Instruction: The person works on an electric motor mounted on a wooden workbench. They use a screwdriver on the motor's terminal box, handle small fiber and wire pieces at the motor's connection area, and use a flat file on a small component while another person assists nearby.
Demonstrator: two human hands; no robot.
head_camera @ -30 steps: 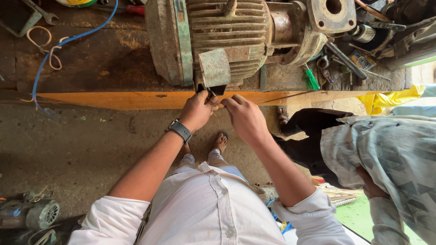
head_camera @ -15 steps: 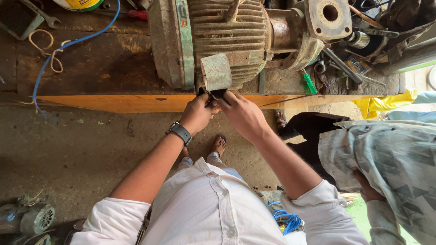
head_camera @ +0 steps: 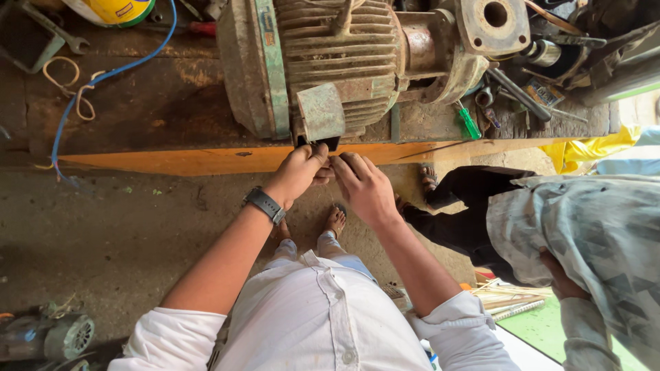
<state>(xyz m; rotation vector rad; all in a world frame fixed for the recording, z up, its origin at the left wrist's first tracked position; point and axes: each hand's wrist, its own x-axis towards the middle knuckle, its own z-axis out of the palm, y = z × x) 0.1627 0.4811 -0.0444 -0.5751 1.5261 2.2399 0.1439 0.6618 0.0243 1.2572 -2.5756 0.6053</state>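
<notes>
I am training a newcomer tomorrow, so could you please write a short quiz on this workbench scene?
1. True or false: both hands, the left hand and the right hand, meet at the open underside of the terminal box on the electric motor.
2. What does the left wrist wear?
A. a dark wristwatch
B. a red glove
C. nothing
3. Fill in: the green-handled screwdriver lies on the ____, on the motor's right.

Key
1. true
2. A
3. workbench
</notes>
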